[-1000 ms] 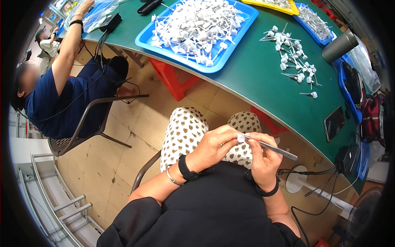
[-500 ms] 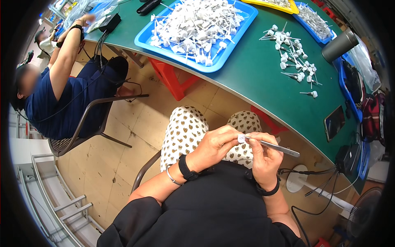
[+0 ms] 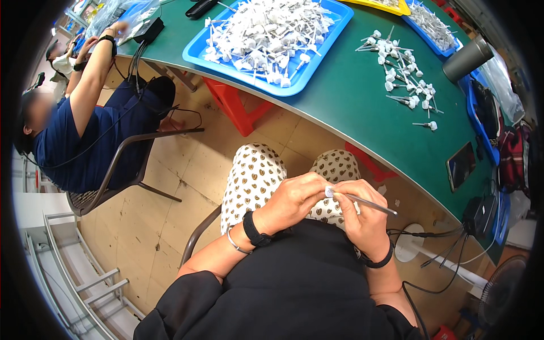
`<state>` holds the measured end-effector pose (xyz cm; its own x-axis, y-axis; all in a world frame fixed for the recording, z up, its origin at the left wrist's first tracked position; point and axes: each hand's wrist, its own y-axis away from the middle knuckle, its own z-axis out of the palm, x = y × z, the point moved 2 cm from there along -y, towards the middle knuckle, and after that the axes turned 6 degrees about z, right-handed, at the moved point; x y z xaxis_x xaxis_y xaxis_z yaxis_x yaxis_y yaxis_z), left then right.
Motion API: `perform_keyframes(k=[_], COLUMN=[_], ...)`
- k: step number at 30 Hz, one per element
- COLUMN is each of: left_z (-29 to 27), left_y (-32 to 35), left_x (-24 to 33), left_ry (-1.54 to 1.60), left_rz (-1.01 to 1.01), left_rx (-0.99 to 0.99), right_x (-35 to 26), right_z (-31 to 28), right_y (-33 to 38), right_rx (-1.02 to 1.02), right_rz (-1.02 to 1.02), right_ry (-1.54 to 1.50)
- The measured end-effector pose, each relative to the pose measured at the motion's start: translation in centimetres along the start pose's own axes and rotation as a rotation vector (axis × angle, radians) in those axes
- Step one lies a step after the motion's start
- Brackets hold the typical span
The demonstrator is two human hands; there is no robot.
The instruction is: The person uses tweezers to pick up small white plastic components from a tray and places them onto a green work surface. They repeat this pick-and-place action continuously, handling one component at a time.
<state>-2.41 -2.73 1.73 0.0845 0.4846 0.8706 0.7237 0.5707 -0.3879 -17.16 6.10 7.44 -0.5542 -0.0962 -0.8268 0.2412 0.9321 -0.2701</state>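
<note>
Above my lap, my left hand (image 3: 293, 199) pinches a small white plastic piece (image 3: 329, 192) between thumb and fingertips. My right hand (image 3: 364, 218) is closed around metal tweezers (image 3: 372, 204), whose back end sticks out to the right. The tweezers' tips meet the white piece, but fingers hide the exact contact. Both hands are close together, fingertips nearly touching. On the table ahead, a blue tray (image 3: 306, 85) is heaped with white pieces that have thin stems. A loose scatter of similar white pieces (image 3: 405, 71) lies to its right.
The green table (image 3: 351, 113) has its metal edge just beyond my knees. A yellow tray (image 3: 399, 10), another blue tray (image 3: 447, 52), a dark metal cup (image 3: 468, 60) and a phone (image 3: 461, 166) are on it. At left a co-worker (image 3: 85, 130) sits on a chair (image 3: 141, 137).
My right hand has turned slightly, and the tweezers' back end has swung nearer and left. The white piece has shifted a little left between my fingertips.
</note>
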Motion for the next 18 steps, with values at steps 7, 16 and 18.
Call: perform_keyframes(k=[7,16,18], left_z=[-0.3,-0.2,0.0], left_y=[-0.5,-0.3,-0.4], left_x=[0.0,0.2,0.0], left_ry=[0.304,0.373,0.391], left_rz=[-0.13,-0.258,-0.345], left_rx=[0.07,0.061,0.035], right_x=[1.8,2.6,2.7], right_z=[0.4,0.8,0.7], right_y=[1.8,1.9,2.1], right_rx=[0.262,0.233,0.23], right_rz=[0.155,0.263,0.272], right_ry=[-0.545,-0.501,-0.493])
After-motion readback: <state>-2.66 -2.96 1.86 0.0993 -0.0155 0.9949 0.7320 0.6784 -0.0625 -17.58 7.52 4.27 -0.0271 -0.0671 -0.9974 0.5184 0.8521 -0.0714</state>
